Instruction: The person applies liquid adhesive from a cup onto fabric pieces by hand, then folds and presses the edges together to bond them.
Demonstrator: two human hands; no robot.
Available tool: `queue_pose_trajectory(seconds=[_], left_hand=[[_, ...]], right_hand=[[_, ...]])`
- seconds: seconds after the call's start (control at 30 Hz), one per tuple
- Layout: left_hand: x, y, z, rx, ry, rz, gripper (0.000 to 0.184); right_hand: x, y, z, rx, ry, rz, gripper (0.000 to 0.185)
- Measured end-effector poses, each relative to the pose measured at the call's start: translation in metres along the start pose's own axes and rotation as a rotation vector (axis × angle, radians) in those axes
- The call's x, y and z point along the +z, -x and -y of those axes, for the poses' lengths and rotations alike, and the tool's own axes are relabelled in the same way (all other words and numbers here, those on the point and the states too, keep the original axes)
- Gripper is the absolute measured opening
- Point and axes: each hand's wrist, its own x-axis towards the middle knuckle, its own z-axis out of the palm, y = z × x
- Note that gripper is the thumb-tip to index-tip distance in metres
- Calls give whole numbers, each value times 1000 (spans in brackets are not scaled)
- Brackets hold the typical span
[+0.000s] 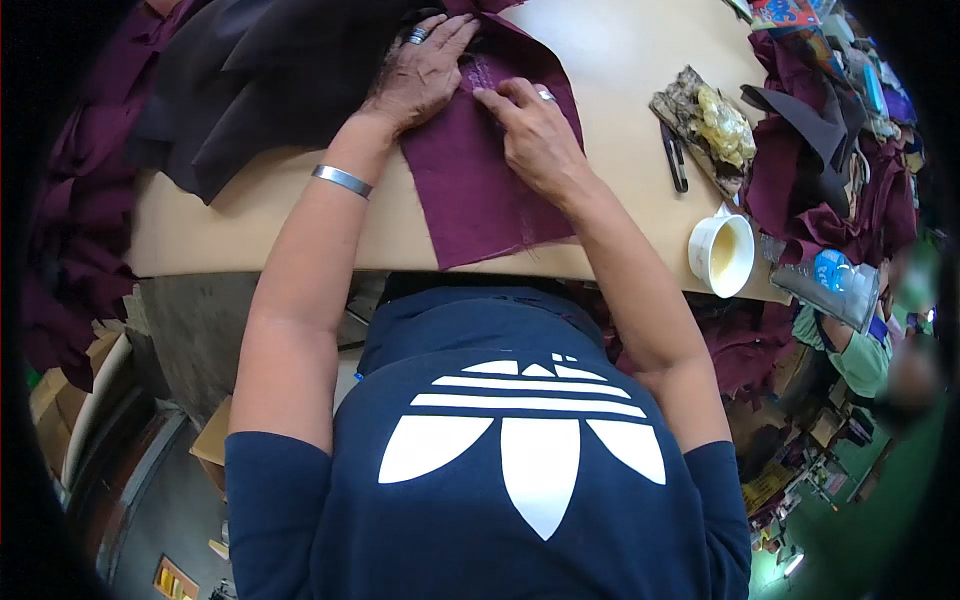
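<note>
Looks like a garment or sewing workshop. Centres on a broad, pale tan, smooth-topped worktable [620,70], spread with a layered stack of dark grey-black cloth pieces [260,95] and a flat maroon woven-fabric panel [455,205]. Holds loose heaps of maroon cloth [85,220] along the left edge and a tangled bundle of maroon and dark fabric [885,185] at the right. Stretches away at lower right over a green floor [890,490], with another person's pale green sleeve [865,362] near the table.
</note>
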Motion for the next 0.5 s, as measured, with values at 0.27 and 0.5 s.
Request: queue_pose_trajectory(seconds=[0.27, 0.5], left_hand=[[0, -1, 7, 67, -16, 10, 55], [-10, -2, 1, 91, -59, 2, 54]], right_hand=[[-47, 59, 16, -61, 75, 156, 34], [-201, 163, -8, 551, 454, 165, 45]])
